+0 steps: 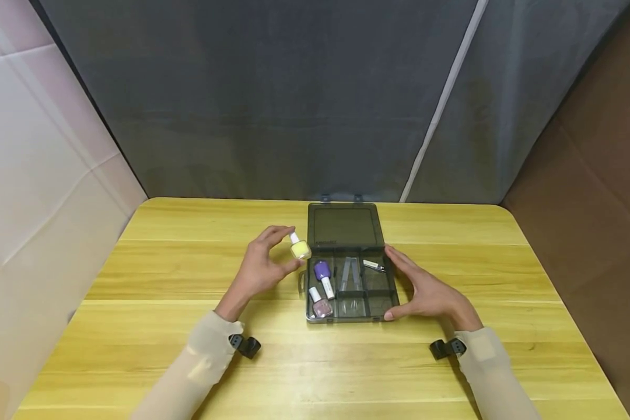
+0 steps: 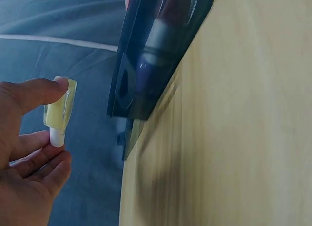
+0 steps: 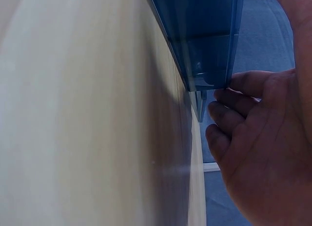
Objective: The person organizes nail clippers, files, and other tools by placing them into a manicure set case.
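In the head view my left hand [image 1: 262,262] holds a nail polish bottle [image 1: 300,249] with yellow polish and a white cap, raised beside the box's left edge. The left wrist view shows the thumb on the yellow bottle [image 2: 61,106] and fingers at its cap. My right hand [image 1: 427,291] spans the right side of a dark see-through compartment box [image 1: 364,315], thumb at the front corner and fingertips at the back one. Inside the left compartment lie a purple nail polish bottle [image 1: 322,272] and a mauve one [image 1: 322,308]. A nail clipper [image 1: 374,266] lies in the back right compartment.
The box's lid [image 1: 346,224] is folded back flat toward the table's far edge. Thin dividers [image 1: 364,286] part the compartments. Behind the wooden table [image 1: 189,245] hangs a grey curtain [image 1: 273,116], with a pale sheet at the left and a brown one at the right.
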Motion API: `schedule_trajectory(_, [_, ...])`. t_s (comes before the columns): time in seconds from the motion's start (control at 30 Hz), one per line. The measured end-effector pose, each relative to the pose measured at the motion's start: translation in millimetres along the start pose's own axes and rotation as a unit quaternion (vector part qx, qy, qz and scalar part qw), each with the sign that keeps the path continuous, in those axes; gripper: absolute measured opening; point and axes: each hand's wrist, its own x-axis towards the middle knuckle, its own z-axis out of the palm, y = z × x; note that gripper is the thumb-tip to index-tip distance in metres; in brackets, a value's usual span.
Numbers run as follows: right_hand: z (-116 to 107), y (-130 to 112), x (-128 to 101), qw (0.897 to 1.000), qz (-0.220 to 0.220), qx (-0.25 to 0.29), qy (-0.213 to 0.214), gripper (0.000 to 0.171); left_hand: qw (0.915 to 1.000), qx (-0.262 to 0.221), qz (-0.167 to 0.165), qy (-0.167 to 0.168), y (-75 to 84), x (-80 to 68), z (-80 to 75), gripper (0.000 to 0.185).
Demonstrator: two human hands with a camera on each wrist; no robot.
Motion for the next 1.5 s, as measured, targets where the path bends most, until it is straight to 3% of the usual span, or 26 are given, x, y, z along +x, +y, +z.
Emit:
schedule_trajectory(0.63, [-1, -2, 0, 1.000, -0.001, 0.000, -0.003, 0.138, 0.9976, 0.000, 0.040, -0.056, 12.8, -13.9, 20.0, 0.073])
schedule_trajectory(1.03, [-1, 0, -3, 1.000, 0.001, 0.009, -0.004, 0.137, 0.9945, 0.010, 0.028, -0.100, 19.0, -22.0, 31.8, 0.074])
schedule_trajectory(1.17, [0, -1, -4, 1.000, -0.001, 0.009, -0.002, 0.137, 0.9946, 0.006, 0.032, -0.098, 17.6, -22.3, 32.0, 0.070])
schedule_trajectory(1.5, [3, -1, 1, 1.000, -0.003, 0.007, -0.001, 0.133, 0.9978, 0.020, 0.029, -0.057, 6.3, -20.1, 21.8, 0.063])
